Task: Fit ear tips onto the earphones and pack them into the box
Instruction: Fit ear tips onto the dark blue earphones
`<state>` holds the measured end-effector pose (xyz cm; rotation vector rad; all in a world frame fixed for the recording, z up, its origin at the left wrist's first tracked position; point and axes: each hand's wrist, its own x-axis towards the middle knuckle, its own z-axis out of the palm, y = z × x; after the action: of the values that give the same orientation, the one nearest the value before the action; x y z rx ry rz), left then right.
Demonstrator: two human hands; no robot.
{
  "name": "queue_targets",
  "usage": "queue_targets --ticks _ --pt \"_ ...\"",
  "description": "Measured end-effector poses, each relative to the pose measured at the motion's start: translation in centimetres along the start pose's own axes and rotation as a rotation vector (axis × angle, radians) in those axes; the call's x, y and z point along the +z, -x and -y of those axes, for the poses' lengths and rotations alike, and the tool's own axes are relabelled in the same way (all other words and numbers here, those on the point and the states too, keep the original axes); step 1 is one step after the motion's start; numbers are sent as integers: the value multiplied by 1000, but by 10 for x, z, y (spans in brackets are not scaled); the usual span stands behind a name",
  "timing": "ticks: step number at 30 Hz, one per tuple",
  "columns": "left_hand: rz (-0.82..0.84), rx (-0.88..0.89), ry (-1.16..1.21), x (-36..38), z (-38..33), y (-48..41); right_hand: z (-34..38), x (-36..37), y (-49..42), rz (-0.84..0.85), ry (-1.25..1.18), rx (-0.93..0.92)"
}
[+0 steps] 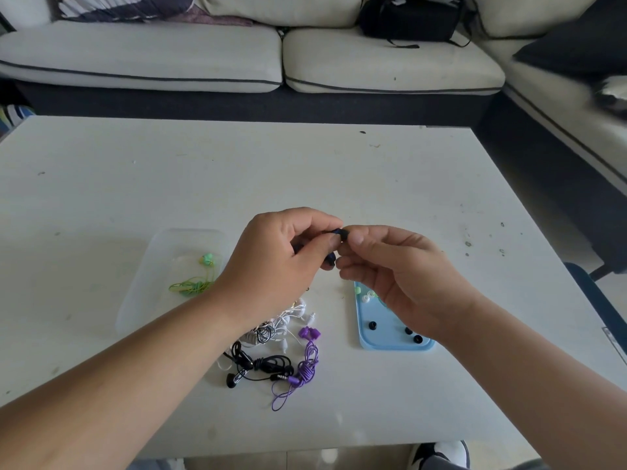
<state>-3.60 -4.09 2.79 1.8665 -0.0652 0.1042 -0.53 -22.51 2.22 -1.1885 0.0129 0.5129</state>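
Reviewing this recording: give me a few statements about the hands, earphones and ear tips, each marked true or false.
1. The left hand and right hand both pinch a dark blue earphone above the table. True.
2. Green earphones lie in the clear box. True.
3. The purple earphones lie in the clear box. False: they lie on the table beside the black earphones.
4. The blue tray holds no ear tips. False: black ear tips and paler ones lie on it.
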Motion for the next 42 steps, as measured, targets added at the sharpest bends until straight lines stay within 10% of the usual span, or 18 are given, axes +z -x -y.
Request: queue_targets --ticks 27,34,42 --pt "119 -259 273 -2 1 -2 -4 -11 -5 -75 124 70" --pt "133 -367 355 5 5 4 -26 -44 14 -139 1135 237" --pt "185 -436 474 11 3 10 -61 -54 14 -80 1413 128"
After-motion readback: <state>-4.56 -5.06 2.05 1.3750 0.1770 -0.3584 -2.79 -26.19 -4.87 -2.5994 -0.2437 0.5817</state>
